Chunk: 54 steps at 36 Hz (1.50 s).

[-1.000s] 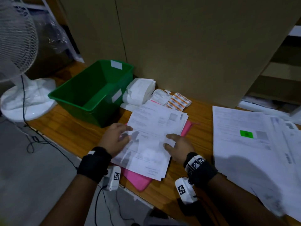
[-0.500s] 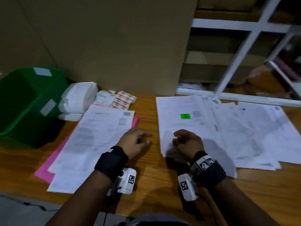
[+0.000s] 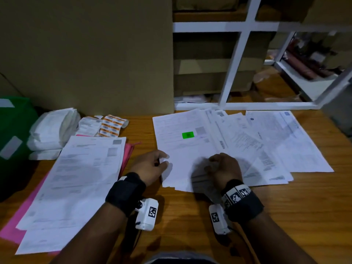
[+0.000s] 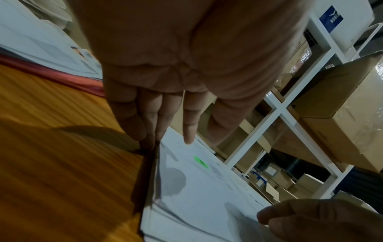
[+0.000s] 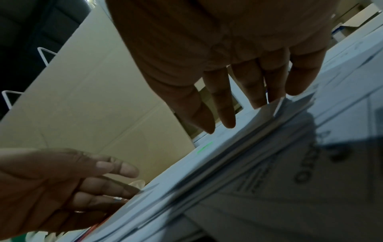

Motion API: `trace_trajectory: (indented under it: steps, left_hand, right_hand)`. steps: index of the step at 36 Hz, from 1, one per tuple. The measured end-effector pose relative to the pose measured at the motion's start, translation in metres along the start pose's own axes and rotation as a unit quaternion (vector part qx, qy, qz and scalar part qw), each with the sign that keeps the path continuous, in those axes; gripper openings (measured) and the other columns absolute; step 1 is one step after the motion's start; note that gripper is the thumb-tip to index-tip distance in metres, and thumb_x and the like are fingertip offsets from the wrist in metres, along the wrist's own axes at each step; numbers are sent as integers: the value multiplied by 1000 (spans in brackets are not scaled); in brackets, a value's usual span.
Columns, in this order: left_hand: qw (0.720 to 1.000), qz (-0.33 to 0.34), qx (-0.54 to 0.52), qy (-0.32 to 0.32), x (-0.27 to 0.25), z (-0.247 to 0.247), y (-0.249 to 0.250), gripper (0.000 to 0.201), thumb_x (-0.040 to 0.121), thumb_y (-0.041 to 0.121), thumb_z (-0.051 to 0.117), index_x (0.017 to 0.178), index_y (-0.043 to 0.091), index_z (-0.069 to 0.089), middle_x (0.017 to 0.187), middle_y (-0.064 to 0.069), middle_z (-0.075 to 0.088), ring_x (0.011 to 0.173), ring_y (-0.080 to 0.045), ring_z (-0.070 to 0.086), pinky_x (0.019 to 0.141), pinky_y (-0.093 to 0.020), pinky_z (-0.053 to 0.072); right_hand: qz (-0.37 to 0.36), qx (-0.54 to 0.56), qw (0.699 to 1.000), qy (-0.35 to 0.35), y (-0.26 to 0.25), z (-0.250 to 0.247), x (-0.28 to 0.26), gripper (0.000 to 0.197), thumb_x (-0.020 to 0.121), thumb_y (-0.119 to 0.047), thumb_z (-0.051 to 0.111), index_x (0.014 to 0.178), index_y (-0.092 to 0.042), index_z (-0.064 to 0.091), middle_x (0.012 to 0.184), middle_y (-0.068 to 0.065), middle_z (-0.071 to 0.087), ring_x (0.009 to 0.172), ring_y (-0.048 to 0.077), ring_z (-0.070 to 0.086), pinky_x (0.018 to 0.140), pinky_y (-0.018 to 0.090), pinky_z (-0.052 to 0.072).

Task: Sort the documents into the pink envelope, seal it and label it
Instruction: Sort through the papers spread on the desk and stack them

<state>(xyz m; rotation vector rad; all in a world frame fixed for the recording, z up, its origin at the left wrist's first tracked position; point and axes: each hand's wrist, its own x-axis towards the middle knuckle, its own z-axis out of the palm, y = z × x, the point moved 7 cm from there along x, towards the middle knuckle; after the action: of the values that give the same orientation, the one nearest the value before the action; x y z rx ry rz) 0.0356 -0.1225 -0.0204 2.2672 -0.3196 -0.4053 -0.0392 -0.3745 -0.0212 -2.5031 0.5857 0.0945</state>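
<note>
Hands first: my left hand point(image 3: 150, 166) sits at the left edge of the fanned stack of documents point(image 3: 238, 145), fingers point(image 4: 159, 117) mostly straight, tips touching that edge where it meets the wood. My right hand point(image 3: 224, 168) looks like a loose fist from the head cam, but the right wrist cam shows the fingers point(image 5: 257, 88) pointing down with a lifted sheet corner against them. Honestly can't tell if it's pinched or just nudged.

Top sheet carries a green sticker point(image 3: 188, 135). Off to the left, a second pile of papers point(image 3: 76, 183) lies on the pink envelope point(image 3: 13, 231), which peeks out along its edges. Behind those: folded white bundles point(image 3: 53, 130), orange label strips point(image 3: 111, 126), a green bin point(image 3: 13, 141).

All of it sits on a wooden table point(image 3: 285, 216), cardboard boxes point(image 3: 85, 54) behind, and a white shelf frame point(image 3: 236, 60) with more boxes, which the left wrist cam shows better.
</note>
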Motion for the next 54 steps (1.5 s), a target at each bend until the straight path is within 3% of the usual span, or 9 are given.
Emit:
trace_trajectory:
  steps: [11,16,21,23,27,31,37,45,54]
  left_hand:
    - [996,4,-81,42,-12,-3,4,17,94,24,68,110,27,70,116,8,71,110,-10,65,99,-30,51]
    - [980,-10,-190,56,-11,-9,-4,16,94,18,69,109,26,69,117,5,68,112,-9,62,87,-22,49]
    - [936,-51,-337,82,-13,-15,-24,27,91,15,72,116,11,66,130,-6,63,119,-23,61,96,-32,51]
    - [929,-64,-354,86,-14,-18,-29,27,95,12,66,122,13,64,129,-4,63,113,-25,63,87,-30,53]
    - [902,-57,-406,139,-19,-33,-41,28,96,-1,59,123,8,62,119,1,66,101,-21,66,70,-18,56]
    - [887,-34,-423,181,-23,-45,-53,34,94,-13,55,123,3,61,133,-9,63,118,-23,63,88,-26,56]
    - [920,17,-369,133,-31,-39,-40,38,88,-12,66,121,5,57,128,-2,67,118,-10,64,105,-39,51]
    - [951,-24,-272,142,-35,-24,-41,79,67,29,94,132,34,50,143,11,51,139,-7,38,114,-31,34]
    - [962,-33,-231,144,-34,-23,-55,50,97,32,65,144,31,50,152,12,47,141,-9,40,116,-38,38]
  right_hand:
    - [-37,68,997,31,-11,-12,-5,24,85,-8,63,106,-18,70,122,5,58,115,24,58,98,24,39]
    - [-181,129,973,64,-40,-18,-25,33,80,6,56,97,-17,74,103,-2,66,91,19,67,87,38,56]
    - [-296,179,935,82,-73,-19,-59,34,80,2,55,98,-20,74,103,-4,65,87,9,64,79,7,49]
    - [-320,190,926,58,-77,-10,-66,36,81,1,54,101,-21,73,106,-3,64,90,12,65,78,19,57]
    - [-295,218,930,23,-70,3,-65,38,79,-1,52,98,-29,70,99,-7,64,81,9,67,69,30,60]
    - [-220,202,954,-36,-57,7,-62,42,80,-1,60,99,-37,69,94,-18,70,89,-8,64,79,9,50]
    - [-123,262,957,4,-34,-2,-43,48,84,-32,76,126,-34,54,104,-12,68,87,4,69,73,29,59]
    - [-7,327,945,-18,-6,15,-14,63,71,-24,88,122,-34,52,98,-4,72,94,15,68,81,35,57]
    - [13,255,967,5,8,13,-13,42,84,-25,71,121,-40,59,78,-7,75,81,9,71,82,34,58]
